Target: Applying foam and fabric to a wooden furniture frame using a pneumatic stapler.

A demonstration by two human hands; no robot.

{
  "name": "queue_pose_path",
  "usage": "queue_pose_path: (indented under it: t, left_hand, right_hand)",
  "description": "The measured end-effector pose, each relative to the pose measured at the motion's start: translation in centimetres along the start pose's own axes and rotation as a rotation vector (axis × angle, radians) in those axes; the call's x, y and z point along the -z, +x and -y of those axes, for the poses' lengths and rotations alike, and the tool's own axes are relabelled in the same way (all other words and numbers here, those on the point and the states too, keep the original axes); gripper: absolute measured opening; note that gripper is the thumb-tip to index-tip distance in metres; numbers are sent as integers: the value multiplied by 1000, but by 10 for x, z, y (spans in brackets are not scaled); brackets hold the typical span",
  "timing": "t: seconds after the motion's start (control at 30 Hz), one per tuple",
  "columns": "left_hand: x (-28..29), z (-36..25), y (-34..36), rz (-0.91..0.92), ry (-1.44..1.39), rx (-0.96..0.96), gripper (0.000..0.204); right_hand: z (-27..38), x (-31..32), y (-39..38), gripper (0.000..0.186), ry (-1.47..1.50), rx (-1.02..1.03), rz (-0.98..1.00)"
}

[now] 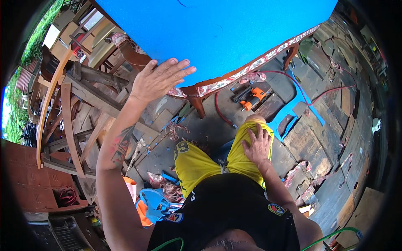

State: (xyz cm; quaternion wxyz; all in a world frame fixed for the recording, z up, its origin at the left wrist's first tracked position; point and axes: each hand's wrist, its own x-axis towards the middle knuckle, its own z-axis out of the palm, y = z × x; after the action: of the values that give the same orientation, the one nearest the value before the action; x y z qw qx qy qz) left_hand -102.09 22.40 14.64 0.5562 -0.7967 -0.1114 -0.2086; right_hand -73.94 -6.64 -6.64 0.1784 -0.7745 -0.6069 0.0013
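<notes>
My left hand (162,78) is open, its fingers stretched out over the near left corner of a bright blue foam slab (226,37). Whether the palm presses on the foam or hovers just above it, I cannot tell. The slab lies on a wooden seat frame with carved brown legs (196,106). Patterned red and white fabric (226,84) runs along the frame's edge. My right hand (258,146) rests open on my right thigh, on the yellow shorts (239,161), and holds nothing.
An orange and black air stapler (253,99) lies on the floor, near a red hose (284,72). Right of it is a blue plastic chair piece (289,112). Bare wooden frames (73,125) are stacked at left. Fabric scraps (297,173) litter the floor.
</notes>
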Motion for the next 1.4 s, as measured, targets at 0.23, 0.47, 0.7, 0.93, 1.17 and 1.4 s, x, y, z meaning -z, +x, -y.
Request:
queue_pose_path:
  t: [0.23,0.47,0.7,0.93,1.17,1.4]
  left_hand:
    - [0,-4,-5,-45,-24,21,58]
    - [2,9,-8,-111,-128,-111,47]
    - [7,10,-4,-149,-180,-215,45]
    - [-13,16,-2,-219,-118,-313,42]
    - [-10,13,-5,-154,-47,-305,41]
    - [0,12,-5,-73,-36,-299,42]
  right_hand:
    - [-4,-3,6,58,-16,-33,51]
    - [-13,-7,11,57,-39,-46,41]
    - [-17,-8,15,57,-43,-52,26]
    - [-21,-9,16,57,-4,-73,60]
    - [-22,-9,13,56,7,-77,25]
    - [-20,-7,10,56,-4,-80,36]
